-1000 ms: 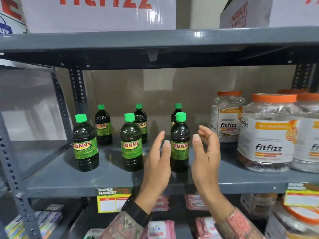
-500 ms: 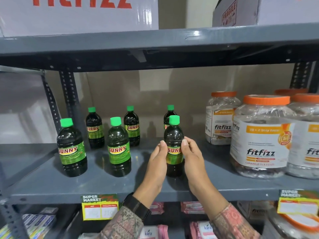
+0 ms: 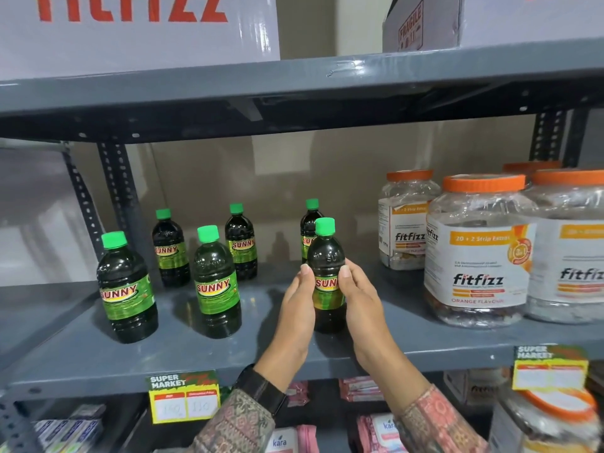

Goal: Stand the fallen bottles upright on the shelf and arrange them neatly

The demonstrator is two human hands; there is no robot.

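Several dark Sunny bottles with green caps stand upright on the grey shelf (image 3: 196, 358), in a front row and a back row. The front right bottle (image 3: 327, 256) is held between my left hand (image 3: 295, 318) and my right hand (image 3: 362, 308), palms pressed to its sides at label height. Its base rests on the shelf. The front left bottle (image 3: 125, 289) and front middle bottle (image 3: 215, 286) stand free. Behind them stand three more: back left (image 3: 170, 250), back middle (image 3: 241, 243) and back right (image 3: 310, 223), the last partly hidden by the held bottle.
Large Fitfizz jars (image 3: 477, 253) with orange lids fill the right side of the shelf. Cardboard boxes (image 3: 137, 24) sit on the shelf above. Price tags (image 3: 183, 397) hang on the front edge. Packets lie on the shelf below.
My hands moved from apart and open to closing on the sides of the front right bottle. The view shifted so the shelf contents sit further left.
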